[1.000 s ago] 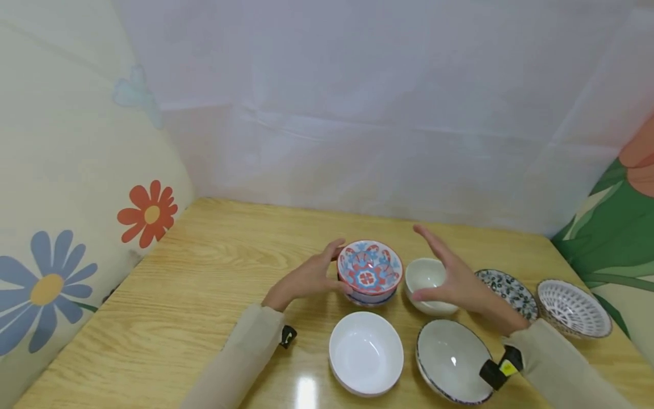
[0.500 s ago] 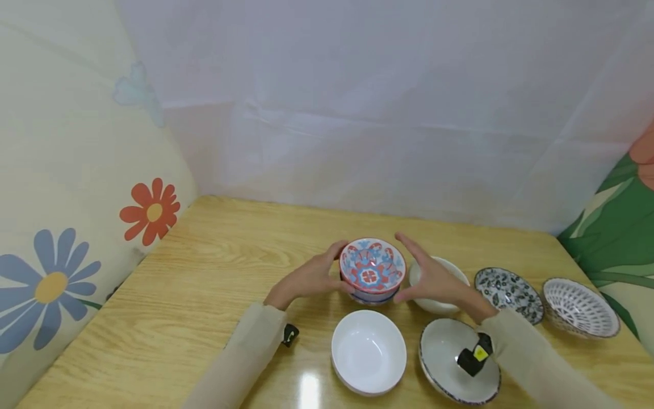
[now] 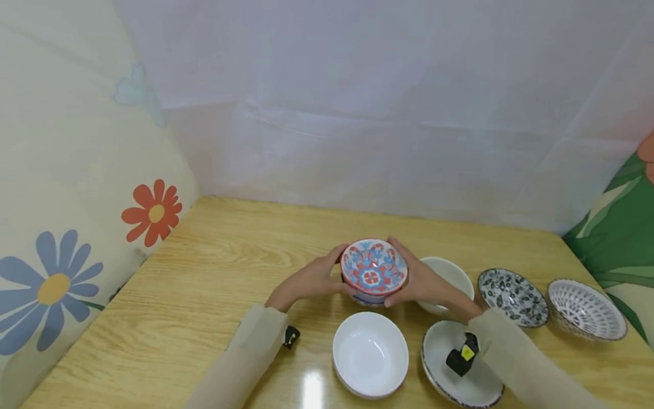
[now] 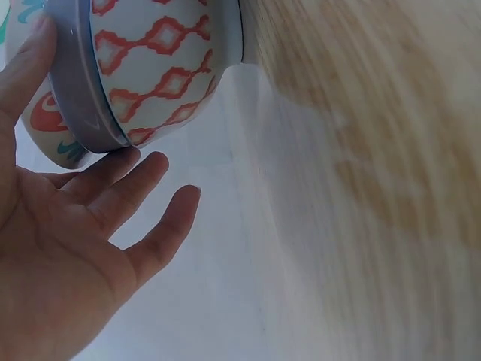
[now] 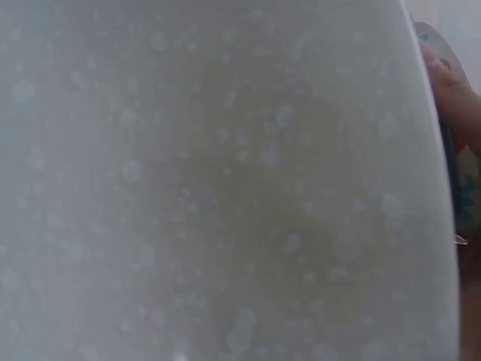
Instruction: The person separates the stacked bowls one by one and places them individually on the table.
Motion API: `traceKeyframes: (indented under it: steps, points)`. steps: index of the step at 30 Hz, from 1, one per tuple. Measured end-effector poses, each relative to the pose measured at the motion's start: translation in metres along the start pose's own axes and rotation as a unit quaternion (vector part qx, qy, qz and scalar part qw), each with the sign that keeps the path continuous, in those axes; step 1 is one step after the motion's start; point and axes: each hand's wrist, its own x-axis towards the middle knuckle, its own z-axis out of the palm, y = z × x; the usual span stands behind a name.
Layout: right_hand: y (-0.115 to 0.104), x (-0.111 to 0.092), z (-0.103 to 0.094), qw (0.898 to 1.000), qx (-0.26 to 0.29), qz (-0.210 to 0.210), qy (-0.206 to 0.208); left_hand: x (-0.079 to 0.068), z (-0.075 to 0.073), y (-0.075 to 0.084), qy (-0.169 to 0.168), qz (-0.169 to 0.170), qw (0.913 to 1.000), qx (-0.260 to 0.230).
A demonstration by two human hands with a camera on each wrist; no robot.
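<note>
Near the middle of the table in the head view, a red-and-blue patterned bowl (image 3: pixel 374 264) sits nested in a second bowl (image 4: pixel 161 64), which is white outside with red diamond shapes and a grey-blue band below its rim. My left hand (image 3: pixel 317 278) holds the patterned bowl from the left, thumb at the near side. From the right, my right hand (image 3: pixel 421 284) grips the same bowl with thumb and fingers apart. In the left wrist view, the fingertips (image 4: pixel 124 159) touch the band. A pale speckled surface blocks most of the right wrist view.
A plain white bowl (image 3: pixel 370 355) stands nearest me, with a dark-rimmed pale bowl (image 3: pixel 441 352) to its right. Behind my right hand is a pale bowl (image 3: pixel 452 275). Farther right are a leaf-patterned bowl (image 3: pixel 513 298) and a dash-patterned bowl (image 3: pixel 587 309).
My right hand has moved left, from over the pale bowl to the patterned bowl, and now grips its right side. My left hand has stayed at the bowl's left.
</note>
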Motion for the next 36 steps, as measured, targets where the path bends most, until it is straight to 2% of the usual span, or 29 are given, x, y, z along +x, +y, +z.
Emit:
traceKeyframes:
  steps: [7, 13, 24, 36]
  points:
    - [0.004, 0.001, 0.003, 1.000, 0.009, -0.015, 0.012, -0.001, 0.000, 0.002, 0.001, 0.004, 1.0000, 0.000]
    - [0.002, -0.001, 0.005, 0.999, 0.001, -0.009, 0.034, -0.001, 0.000, 0.002, -0.003, -0.002, 1.0000, -0.001]
    - [0.000, -0.002, 0.007, 0.997, 0.030, -0.013, 0.063, -0.001, 0.000, 0.000, -0.008, -0.010, 0.9999, -0.002]
    - [-0.017, -0.011, -0.004, 0.996, 0.021, -0.003, 0.082, -0.002, -0.001, 0.002, -0.013, -0.020, 0.9997, 0.007]
